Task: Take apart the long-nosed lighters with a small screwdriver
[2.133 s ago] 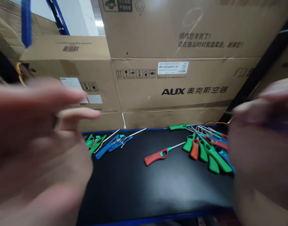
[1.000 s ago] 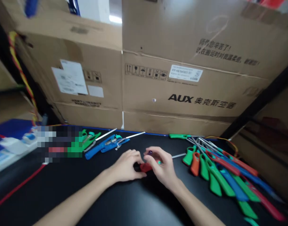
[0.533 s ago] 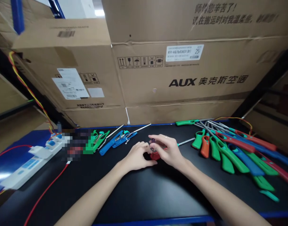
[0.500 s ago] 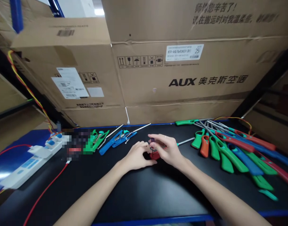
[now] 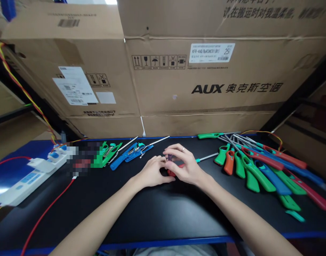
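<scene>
A red gas lighter (image 5: 171,173) lies low over the black table between my hands, its metal rod (image 5: 208,156) pointing right past my fingers. My left hand (image 5: 153,173) curls round its near end with thumb and fingers. Above it, my right hand (image 5: 188,167) pinches a small dark purple screwdriver-like tool (image 5: 169,157), held upright over the lighter; its lower end is hidden by fingers. To the left lie an opened blue lighter (image 5: 131,153) and an opened green lighter (image 5: 111,152), inner parts showing.
At the right is a pile of green, red, orange and blue lighters (image 5: 261,176). A small teal piece (image 5: 295,216) lies at its near edge. On the left are a white power strip (image 5: 26,186) and a red cable (image 5: 47,209). A cardboard box (image 5: 163,103) walls the back.
The view has tilted down slightly. My hands stay around the red lighter; my right fingers now cover more of the purple tool, whose thin shaft showed before.
</scene>
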`<state>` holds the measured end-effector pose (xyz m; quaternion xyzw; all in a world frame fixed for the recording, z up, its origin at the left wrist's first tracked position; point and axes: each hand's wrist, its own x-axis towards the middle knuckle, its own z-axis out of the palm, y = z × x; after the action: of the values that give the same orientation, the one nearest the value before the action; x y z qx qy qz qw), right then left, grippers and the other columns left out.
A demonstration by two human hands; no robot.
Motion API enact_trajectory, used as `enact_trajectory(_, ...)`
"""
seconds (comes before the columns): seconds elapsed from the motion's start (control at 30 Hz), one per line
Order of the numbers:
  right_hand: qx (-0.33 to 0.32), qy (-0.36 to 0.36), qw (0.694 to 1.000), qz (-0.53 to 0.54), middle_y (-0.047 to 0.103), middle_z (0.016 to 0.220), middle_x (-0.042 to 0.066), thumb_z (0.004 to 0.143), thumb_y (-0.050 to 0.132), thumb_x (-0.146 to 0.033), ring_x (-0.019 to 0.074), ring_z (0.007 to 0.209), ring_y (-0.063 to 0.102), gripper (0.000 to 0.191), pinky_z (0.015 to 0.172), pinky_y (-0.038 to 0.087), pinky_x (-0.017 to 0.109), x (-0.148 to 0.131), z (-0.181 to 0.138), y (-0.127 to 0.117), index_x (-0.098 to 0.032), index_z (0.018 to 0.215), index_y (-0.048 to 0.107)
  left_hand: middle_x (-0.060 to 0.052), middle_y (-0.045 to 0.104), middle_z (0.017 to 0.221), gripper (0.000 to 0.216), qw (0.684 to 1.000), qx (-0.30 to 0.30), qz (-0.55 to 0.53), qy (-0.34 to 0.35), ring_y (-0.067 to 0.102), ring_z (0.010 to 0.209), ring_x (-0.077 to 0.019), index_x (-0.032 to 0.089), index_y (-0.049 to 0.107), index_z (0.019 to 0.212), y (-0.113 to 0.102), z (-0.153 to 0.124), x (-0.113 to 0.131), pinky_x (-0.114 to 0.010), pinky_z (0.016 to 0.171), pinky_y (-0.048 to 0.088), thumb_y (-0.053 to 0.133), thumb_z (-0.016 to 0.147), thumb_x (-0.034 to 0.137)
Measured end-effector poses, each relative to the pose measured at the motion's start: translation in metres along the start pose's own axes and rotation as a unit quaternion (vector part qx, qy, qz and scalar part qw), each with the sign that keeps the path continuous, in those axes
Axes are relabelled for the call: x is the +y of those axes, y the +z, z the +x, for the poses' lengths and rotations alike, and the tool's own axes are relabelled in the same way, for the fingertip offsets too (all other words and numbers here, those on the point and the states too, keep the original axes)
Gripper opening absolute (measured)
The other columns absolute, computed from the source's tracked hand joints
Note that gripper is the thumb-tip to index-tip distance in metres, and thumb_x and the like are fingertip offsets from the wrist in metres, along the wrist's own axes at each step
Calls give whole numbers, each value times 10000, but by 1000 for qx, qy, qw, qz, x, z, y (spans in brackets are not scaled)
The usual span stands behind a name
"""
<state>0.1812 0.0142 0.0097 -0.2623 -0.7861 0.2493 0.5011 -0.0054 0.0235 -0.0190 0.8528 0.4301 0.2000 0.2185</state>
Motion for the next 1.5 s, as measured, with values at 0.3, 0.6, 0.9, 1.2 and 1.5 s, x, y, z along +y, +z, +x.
enact_trajectory(0.3, -46, -11, 998, 42, 710, 963, 60, 1036, 471, -204, 154, 874, 657, 286, 796, 538, 289, -5, 6, -9, -209, 1114, 746, -7, 723, 970, 259, 1000, -20, -1, -5, 645, 948, -220, 220, 700, 784, -3, -1, 3, -344, 871, 497, 852, 727, 422)
enact_trajectory(0.6, 25, 85, 990, 107, 704, 892, 51, 1000, 613, -385, 152, 812, 658, 271, 753, 555, 297, -4, -1, 0, -226, 1140, 780, 7, 711, 1011, 257, 1000, -15, 2, 2, 621, 966, -217, 226, 671, 778, -2, -1, 3, -360, 891, 485, 853, 735, 402)
enact_trajectory(0.9, 75, 58, 994, 54, 650, 921, 50, 944, 691, -394, 167, 875, 623, 239, 828, 538, 335, -6, -1, 2, -246, 1097, 799, -3, 698, 952, 261, 1000, -9, 7, 7, 625, 928, -210, 229, 686, 834, 2, -2, -1, -375, 923, 485, 821, 762, 440)
enact_trajectory(1.2, 49, 41, 998, 19, 688, 963, 72, 1032, 530, -346, 175, 892, 650, 283, 824, 539, 328, -11, 0, -1, -215, 1125, 762, 3, 694, 952, 278, 1000, -25, 16, -1, 611, 927, -209, 232, 694, 829, -2, -1, 3, -353, 907, 456, 840, 753, 455)
enact_trajectory(1.5, 63, 66, 995, 37, 696, 957, 63, 1021, 541, -301, 167, 865, 657, 267, 798, 556, 318, -9, -2, -1, -220, 1189, 731, 3, 693, 955, 309, 999, -32, 22, -1, 603, 940, -221, 233, 693, 835, -2, -1, 2, -374, 915, 440, 846, 745, 485)
